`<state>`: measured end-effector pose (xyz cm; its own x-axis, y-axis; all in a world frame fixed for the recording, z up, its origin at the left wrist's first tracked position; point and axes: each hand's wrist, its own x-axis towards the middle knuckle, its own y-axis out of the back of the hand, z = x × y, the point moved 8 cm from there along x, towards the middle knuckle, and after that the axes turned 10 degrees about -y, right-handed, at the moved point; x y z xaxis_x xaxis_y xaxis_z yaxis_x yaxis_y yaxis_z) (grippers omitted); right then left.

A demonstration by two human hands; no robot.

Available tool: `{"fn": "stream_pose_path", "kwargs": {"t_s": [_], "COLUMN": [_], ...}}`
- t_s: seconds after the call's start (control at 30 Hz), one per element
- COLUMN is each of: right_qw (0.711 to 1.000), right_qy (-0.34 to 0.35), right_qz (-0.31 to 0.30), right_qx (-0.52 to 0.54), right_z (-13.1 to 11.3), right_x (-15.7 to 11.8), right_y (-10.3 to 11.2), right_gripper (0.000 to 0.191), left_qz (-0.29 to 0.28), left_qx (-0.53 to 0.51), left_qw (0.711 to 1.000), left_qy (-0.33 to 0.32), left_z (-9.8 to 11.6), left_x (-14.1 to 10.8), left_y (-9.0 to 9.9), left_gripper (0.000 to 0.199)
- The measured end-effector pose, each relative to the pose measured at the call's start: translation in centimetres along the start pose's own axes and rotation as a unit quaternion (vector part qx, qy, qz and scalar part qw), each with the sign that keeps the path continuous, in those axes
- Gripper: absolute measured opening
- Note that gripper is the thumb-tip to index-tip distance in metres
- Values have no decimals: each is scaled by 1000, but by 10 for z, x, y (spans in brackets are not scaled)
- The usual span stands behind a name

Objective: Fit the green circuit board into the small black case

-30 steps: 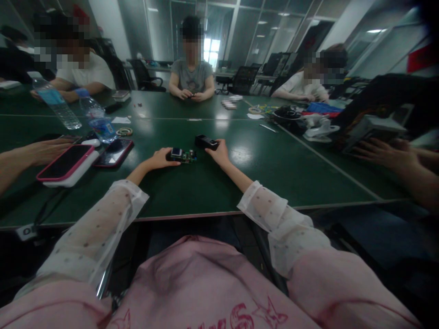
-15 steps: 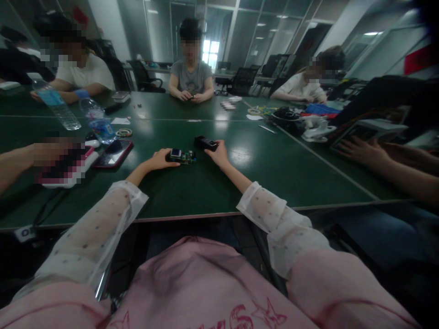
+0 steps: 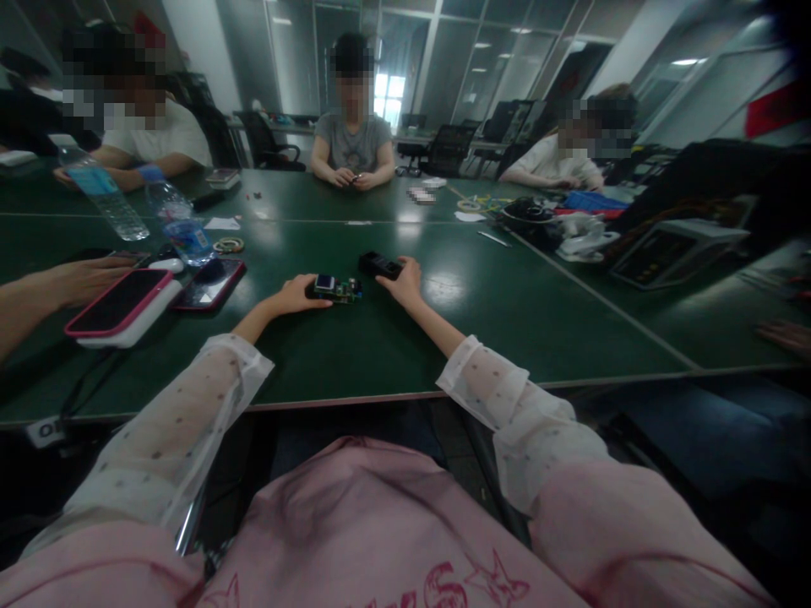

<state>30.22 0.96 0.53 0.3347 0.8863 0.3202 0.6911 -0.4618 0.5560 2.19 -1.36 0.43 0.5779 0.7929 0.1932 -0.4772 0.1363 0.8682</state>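
My left hand is closed on the left end of a small green circuit board, which carries a little dark screen with a pale frame. Its free end points right, toward the other hand. A black rectangular case is gripped at its right end by my right hand, thumb in front and fingers behind. Board and case are close together but apart, both low over the green table. I cannot tell whether either one rests on the tabletop.
To the left are a pink-edged phone on a white block, another phone, and two water bottles, the nearer one tilted in view. A co-worker's hand rests beside them. A grey box stands right, near cables and a pen.
My hands, the board and the case stay almost still. At right, a person's hands have left the grey box. At left, a co-worker's hand has moved back from the pink-edged phone.
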Motion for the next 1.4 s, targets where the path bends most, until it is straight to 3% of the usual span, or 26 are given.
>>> {"fn": "stream_pose_path", "kwargs": {"t_s": [0.27,0.53,0.67,0.93,1.07,1.4], "right_qw": [1000,999,993,962,949,949], "right_qy": [-3,21,66,185,211,194], "right_qz": [13,-24,-25,-136,-174,-183], "right_qx": [3,22,96,149,154,169], "right_z": [1,-2,-20,-72,-78,-80], "right_x": [0,0,-6,-46,-55,-57], "right_y": [1,-4,-2,-7,-10,-9], "right_gripper": [66,46,48,60,63,66], "left_qz": [-4,-9,-6,3,-3,7], "left_qx": [10,5,7,16,10,0], "left_qw": [1000,1000,1000,1000,1000,1000], "left_qy": [4,1,1,-3,-1,-9], "left_z": [2,2,4,-2,-5,-5], "left_x": [1,-1,-1,1,1,2], "left_y": [0,1,2,0,-1,-1], "left_gripper": [74,74,74,75,78,70]}}
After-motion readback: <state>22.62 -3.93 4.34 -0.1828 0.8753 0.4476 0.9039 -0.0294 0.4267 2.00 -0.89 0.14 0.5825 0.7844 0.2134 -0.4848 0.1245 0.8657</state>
